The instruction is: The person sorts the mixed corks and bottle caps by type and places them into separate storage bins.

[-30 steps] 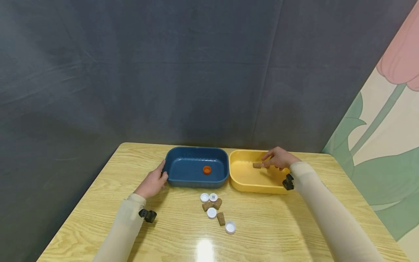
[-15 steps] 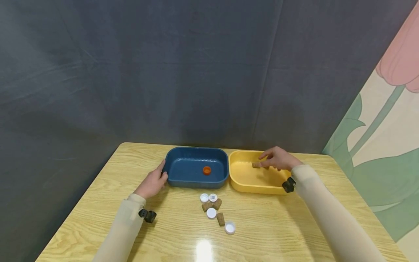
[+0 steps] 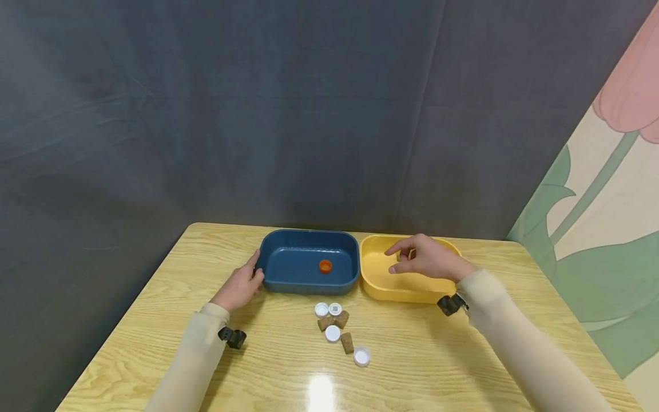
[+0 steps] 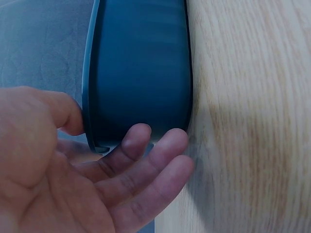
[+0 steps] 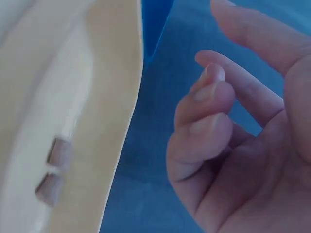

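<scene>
My left hand (image 3: pixel 239 288) grips the left end of a blue bin (image 3: pixel 304 288), its thumb at the rim and other fingers along the outer wall in the left wrist view. An orange bottle cap (image 3: pixel 325 266) lies inside that bin. Over the yellow bin (image 3: pixel 378 293) is my right hand (image 3: pixel 424 258), holding nothing, with thumb and index finger apart and the other fingers loosely curled. Two corks (image 5: pixel 59 153) lie in the yellow bin in the right wrist view; the hand mostly hides them in the head view.
In front of the bins, several white bottle caps (image 3: pixel 332 333) and three corks (image 3: pixel 347 343) lie scattered on the wooden table (image 3: pixel 412 366). The two bins stand side by side near its far edge. A dark curtain (image 3: pixel 319 114) hangs behind.
My right hand has moved left and up from beside a cork in the yellow bin, its thumb and index finger spreading. The left hand has stayed at the blue bin.
</scene>
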The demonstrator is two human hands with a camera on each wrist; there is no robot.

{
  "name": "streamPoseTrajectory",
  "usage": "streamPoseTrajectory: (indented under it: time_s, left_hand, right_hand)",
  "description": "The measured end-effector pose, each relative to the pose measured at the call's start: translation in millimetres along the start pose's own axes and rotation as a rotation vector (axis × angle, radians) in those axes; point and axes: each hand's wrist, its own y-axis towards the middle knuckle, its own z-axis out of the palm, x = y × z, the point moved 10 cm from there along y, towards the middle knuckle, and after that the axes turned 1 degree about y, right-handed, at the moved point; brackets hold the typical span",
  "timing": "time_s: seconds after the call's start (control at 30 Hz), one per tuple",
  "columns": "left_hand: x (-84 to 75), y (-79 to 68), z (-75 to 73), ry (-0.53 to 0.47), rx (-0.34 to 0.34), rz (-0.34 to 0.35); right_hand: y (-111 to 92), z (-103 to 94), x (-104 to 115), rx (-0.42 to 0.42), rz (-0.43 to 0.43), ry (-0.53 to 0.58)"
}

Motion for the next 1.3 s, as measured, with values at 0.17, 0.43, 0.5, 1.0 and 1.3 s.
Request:
streamPoseTrajectory:
  time_s: [0.17, 0.43, 0.5, 1.0, 1.3]
  left_hand:
    - [-0.2, -0.8, -0.3, -0.001, 0.003, 0.002]
    - [-3.6, -2.5, -1.7, -0.014, 0.008, 0.002]
    - [-3.5, -2.2, -1.8, -0.012, 0.006, 0.000]
    - [-1.5, -0.5, -3.2, 0.003, -0.002, -0.010]
    - [0.3, -1.2, -1.5, 0.007, -0.002, -0.011]
  right_hand:
    - [-7.7, 24.9, 23.3, 0.027, -0.042, 0.012]
    - [-20.2, 78.7, 41.0, 0.105, -0.128, 0.128]
    - [-23.5, 92.6, 40.3, 0.127, -0.149, 0.137]
    - [-37.5, 140.3, 20.0, 0.154, -0.164, 0.112]
    - [-40.3, 150.3, 19.2, 0.203, -0.172, 0.101]
